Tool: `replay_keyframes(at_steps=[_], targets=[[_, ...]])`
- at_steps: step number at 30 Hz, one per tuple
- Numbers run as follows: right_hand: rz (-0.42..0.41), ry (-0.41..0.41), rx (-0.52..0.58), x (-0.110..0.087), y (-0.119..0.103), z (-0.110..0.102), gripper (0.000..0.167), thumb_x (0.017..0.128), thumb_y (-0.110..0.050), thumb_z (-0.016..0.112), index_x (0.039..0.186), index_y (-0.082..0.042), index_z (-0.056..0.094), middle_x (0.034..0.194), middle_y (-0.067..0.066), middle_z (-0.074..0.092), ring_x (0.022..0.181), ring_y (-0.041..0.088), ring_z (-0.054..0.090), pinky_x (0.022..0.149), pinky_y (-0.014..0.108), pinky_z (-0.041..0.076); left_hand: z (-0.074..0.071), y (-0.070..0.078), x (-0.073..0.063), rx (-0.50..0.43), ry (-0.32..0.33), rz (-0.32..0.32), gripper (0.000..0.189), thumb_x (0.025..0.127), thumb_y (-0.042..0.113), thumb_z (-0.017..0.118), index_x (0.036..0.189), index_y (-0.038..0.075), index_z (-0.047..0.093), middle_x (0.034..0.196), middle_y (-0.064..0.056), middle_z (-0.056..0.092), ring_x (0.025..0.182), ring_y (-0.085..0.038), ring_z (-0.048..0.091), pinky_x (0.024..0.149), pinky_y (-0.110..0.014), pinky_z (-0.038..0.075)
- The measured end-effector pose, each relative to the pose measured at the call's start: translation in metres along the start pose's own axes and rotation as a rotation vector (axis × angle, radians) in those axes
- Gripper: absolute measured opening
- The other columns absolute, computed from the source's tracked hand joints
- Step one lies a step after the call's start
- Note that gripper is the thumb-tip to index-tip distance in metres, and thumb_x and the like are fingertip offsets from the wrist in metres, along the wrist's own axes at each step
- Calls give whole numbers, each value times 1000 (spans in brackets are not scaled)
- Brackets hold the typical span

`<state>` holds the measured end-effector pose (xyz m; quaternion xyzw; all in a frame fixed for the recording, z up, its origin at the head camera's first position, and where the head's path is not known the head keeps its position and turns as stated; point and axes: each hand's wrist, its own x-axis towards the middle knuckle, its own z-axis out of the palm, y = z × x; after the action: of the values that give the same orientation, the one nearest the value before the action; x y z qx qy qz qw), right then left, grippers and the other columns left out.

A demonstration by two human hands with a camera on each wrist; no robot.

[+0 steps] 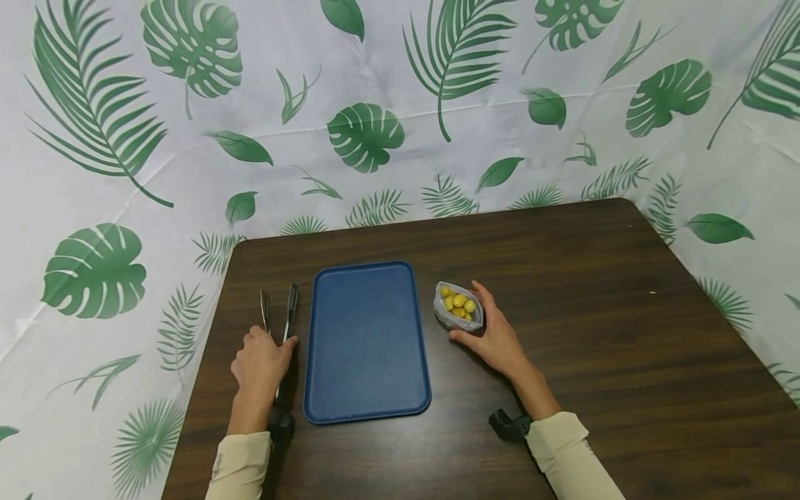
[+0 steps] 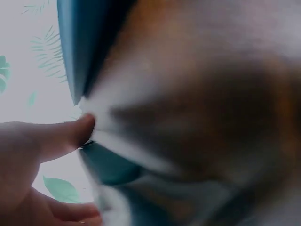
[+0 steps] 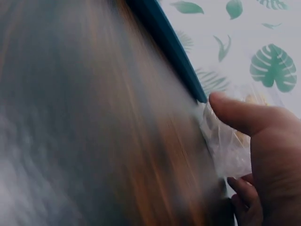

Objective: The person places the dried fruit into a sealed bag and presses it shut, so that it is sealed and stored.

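Note:
On the left of the table, my left hand [image 1: 261, 361] grips a pair of metal tongs [image 1: 291, 307], thumb on one arm and fingers by the other. The tong tips point away from me, spread apart. A clear plastic bag [image 1: 445, 318] stands with its mouth up, and small round yellow pieces [image 1: 459, 301] like baby potatoes show inside. My right hand [image 1: 500, 344] holds this bag from its right side, thumb at the near edge and forefinger at the far one. In the right wrist view the thumb [image 3: 235, 113] lies against the crinkled plastic.
Between the hands lies a blue rectangular tray [image 1: 367, 347] with a raised rim and nothing on it. Dark wood-grain table [image 1: 594, 312] extends far to the right. A white cloth with green leaf prints [image 1: 262, 173] hangs behind the table and along its sides.

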<state>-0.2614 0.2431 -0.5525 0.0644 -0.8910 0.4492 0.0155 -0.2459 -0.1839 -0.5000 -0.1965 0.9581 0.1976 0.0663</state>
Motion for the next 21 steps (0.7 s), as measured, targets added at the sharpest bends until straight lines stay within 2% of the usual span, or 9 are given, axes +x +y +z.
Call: replay_keyframes(at_steps=[2, 5, 8, 10, 12, 14, 17, 21], targets=[[9, -10, 7, -2, 0, -2, 113, 82, -43, 87, 166, -23, 15, 166, 15, 34, 150, 39, 38, 115, 67, 33, -3, 2, -3, 14, 14, 8, 77, 95, 46, 69, 126, -19, 43, 121, -41, 51, 106, -61, 58, 79, -67, 49], [26, -15, 24, -7, -1, -6, 112, 83, -43, 86, 166, -15, 15, 168, 17, 29, 153, 40, 32, 119, 65, 29, -8, 10, -10, -9, 138, 85, 79, 93, 44, 72, 132, -19, 44, 122, -38, 50, 109, -58, 56, 83, -67, 49], [35, 12, 41, -12, -1, -8, 107, 85, -40, 85, 163, -9, 20, 166, 20, 30, 151, 40, 34, 120, 62, 29, -10, 33, -17, -77, 288, 261, 73, 91, 38, 78, 137, -13, 51, 127, -35, 54, 115, -54, 55, 90, -65, 49], [35, 46, 53, -15, 0, -9, 102, 86, -38, 85, 161, -7, 24, 163, 21, 33, 148, 40, 37, 120, 60, 31, -6, 56, -20, -99, 310, 407, 69, 91, 35, 79, 139, -8, 54, 130, -31, 58, 117, -50, 57, 94, -61, 49], [39, 73, 64, -18, 1, -10, 98, 86, -38, 85, 158, -6, 28, 159, 21, 37, 145, 40, 41, 119, 58, 33, 2, 82, -25, -114, 277, 537, 63, 91, 32, 80, 139, -3, 57, 131, -26, 62, 118, -45, 60, 96, -58, 51], [47, 85, 61, -21, 1, -10, 93, 86, -39, 84, 155, -6, 31, 156, 21, 40, 143, 40, 44, 118, 58, 35, 13, 108, -30, -115, 206, 637, 59, 93, 29, 78, 141, 1, 57, 133, -22, 63, 120, -41, 62, 96, -55, 53], [58, 93, 70, -23, 0, -11, 88, 86, -40, 85, 150, -7, 34, 152, 21, 43, 142, 41, 46, 117, 59, 37, 29, 142, -36, -136, 70, 732, 56, 96, 24, 75, 144, 5, 56, 138, -16, 62, 125, -36, 62, 98, -53, 53], [33, 100, 61, -24, -2, -11, 82, 86, -38, 84, 147, -8, 38, 149, 20, 46, 141, 41, 48, 117, 59, 37, 47, 174, -35, -164, -49, 828, 54, 100, 16, 69, 150, 8, 50, 146, -14, 59, 130, -35, 60, 102, -53, 52]])
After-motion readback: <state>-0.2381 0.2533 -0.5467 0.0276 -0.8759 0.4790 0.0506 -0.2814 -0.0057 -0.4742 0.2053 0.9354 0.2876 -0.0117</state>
